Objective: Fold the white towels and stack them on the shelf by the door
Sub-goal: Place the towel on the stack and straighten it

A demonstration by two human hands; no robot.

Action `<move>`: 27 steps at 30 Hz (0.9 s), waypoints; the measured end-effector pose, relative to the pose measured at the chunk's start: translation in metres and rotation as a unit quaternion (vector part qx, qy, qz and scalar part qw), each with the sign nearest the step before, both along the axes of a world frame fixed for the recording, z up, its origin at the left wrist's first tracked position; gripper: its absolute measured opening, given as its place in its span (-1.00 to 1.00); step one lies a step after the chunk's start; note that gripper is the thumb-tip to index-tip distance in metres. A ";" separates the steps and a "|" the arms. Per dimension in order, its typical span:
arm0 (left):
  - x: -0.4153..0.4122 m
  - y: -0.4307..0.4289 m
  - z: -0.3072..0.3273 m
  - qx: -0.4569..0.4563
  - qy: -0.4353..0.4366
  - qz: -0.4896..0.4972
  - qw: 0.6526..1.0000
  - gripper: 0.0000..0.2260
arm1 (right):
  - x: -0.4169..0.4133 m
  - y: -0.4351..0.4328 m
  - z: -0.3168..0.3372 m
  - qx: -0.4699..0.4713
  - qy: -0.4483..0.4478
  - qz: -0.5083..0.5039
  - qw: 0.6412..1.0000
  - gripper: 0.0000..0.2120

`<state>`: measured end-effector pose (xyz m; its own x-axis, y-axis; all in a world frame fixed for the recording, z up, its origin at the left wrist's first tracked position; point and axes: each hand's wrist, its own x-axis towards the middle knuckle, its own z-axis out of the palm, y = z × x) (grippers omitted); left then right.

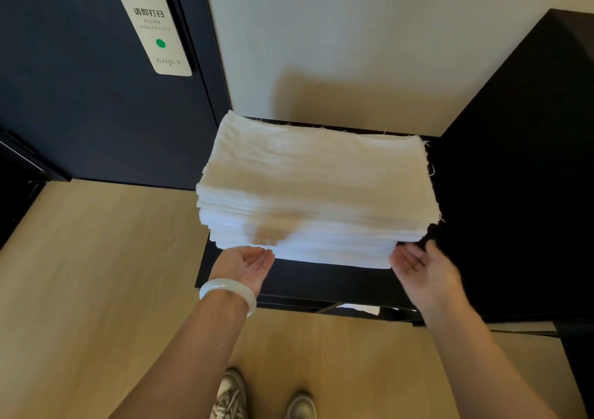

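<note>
- Two grey shoes [232,396] are seen at the bottom edge, planted on a pale wooden floor [96,290]
- A white bangle [229,292] is worn on the left wrist
- The left hand [246,266] is held palm up at the front left corner of the stack, fingers [261,255] relaxed and slightly parted, nothing gripped; whether the tips touch the lowest towels cannot be told
- The right hand [422,269] is held at the front right corner, palm turned inward, fingers [405,258] straight and spread, nothing gripped; the tips are seen right against the bottom layers
- The stack of white towels [315,181] is set on the dark shelf [321,285], many folded layers deep, roughly squared, with loose threads at the far and right edges
- A brownish patch is noted on the front face of the stack; stain or shadow cannot be told
- A dark side panel [530,136] rises just right of the shelf
- A dark door [80,103] stands left of the shelf, with a hanger card [154,29] bearing a green dot
- A cream wall [353,33] is seen behind
</note>
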<state>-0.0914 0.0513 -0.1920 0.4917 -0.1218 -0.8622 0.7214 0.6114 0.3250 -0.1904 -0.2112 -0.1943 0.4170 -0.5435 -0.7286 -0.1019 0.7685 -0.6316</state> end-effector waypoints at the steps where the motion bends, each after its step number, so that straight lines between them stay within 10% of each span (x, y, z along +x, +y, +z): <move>1: -0.001 0.001 -0.003 -0.003 0.007 -0.007 1.000 -0.81 | -0.004 0.005 -0.006 0.027 0.024 0.016 0.999 -0.80; 16: 0.003 -0.010 -0.064 -0.074 -0.058 -0.018 0.995 -0.79 | 0.002 0.021 -0.055 0.084 -0.104 0.004 0.991 -0.53; 21: -0.010 -0.040 -0.075 -0.124 -0.079 -0.114 0.983 -0.65 | 0.008 0.017 -0.056 0.047 -0.117 0.057 0.990 -0.14; 27: -0.014 -0.061 -0.092 -0.113 -0.107 -0.106 0.982 -0.55 | 0.009 0.020 -0.058 -0.013 -0.103 0.071 0.992 -0.25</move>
<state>-0.1052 -0.0101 -0.2841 0.6015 -0.4181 -0.6807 0.7705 0.5286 0.3562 -0.1811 -0.1917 -0.2519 0.6287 -0.4861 -0.6070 -0.0747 0.7392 -0.6693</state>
